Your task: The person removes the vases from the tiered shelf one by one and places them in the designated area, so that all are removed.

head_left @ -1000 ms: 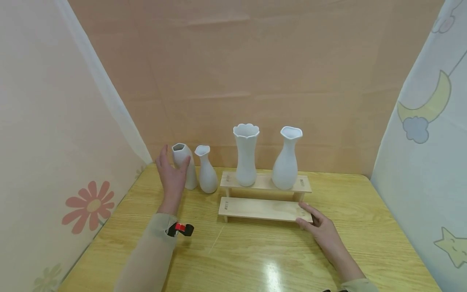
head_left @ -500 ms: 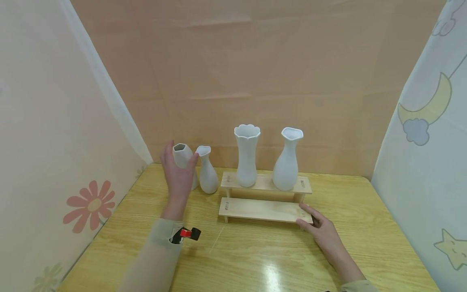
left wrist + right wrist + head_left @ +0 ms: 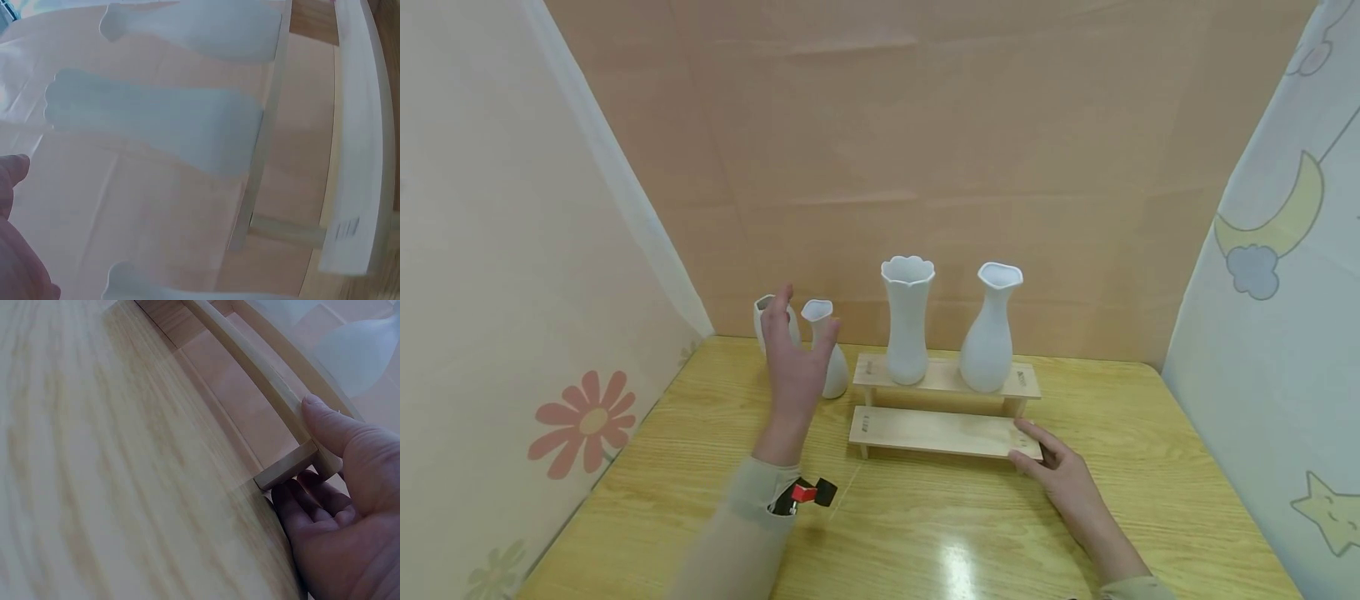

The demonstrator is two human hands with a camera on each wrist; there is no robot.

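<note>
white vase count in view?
4. Scalloped vase and large flared vase on the upper shelf; angular vase and small flared vase on the table to its left, both partly hidden behind the left hand.

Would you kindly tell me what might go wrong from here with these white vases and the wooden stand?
The left hand, fingers spread, is in front of the small white narrow-necked vase in the head view; a brush might tip it over. The right hand grips the right end of the pale wooden two-tier stand; a tug could topple the tall white scalloped-rim vase or the tall white pear-shaped vase standing on its upper tier.
</note>
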